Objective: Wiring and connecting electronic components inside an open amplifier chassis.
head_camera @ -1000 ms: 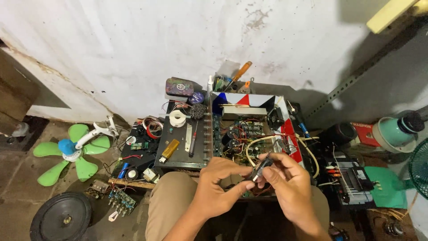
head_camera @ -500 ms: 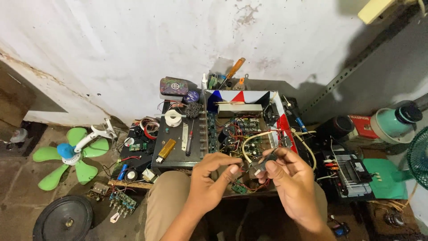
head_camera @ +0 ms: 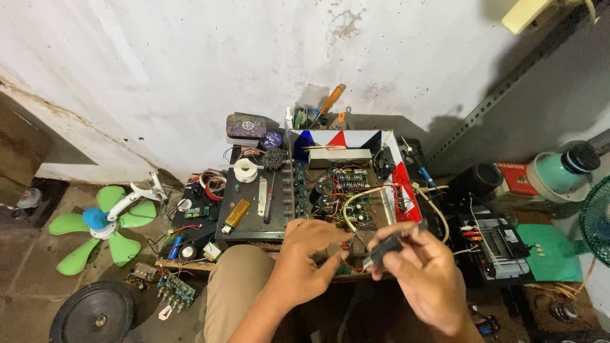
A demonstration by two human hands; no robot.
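My right hand point(head_camera: 427, 279) grips a small dark tool or part point(head_camera: 386, 247), blurred, its tip pointing left. My left hand point(head_camera: 309, 254) pinches thin red and black wires point(head_camera: 347, 244) right beside that tip. Both hands hover over the near edge of an opened electronics chassis point(head_camera: 356, 190) full of capacitors, circuit boards and yellow-white cables. My knee in tan trousers point(head_camera: 238, 286) is below the left hand.
A black lid panel point(head_camera: 251, 209) holds a tape roll point(head_camera: 245, 170), a yellow lighter and a screwdriver point(head_camera: 269, 203). A green fan blade point(head_camera: 101, 225), a speaker point(head_camera: 92, 314) and loose boards lie left. A black device point(head_camera: 495, 244), green mat and teal fan motor sit right.
The hands have shifted slightly right and nearer the camera, with the right hand turning the dark item. The view has tilted a little; the chassis stays put.
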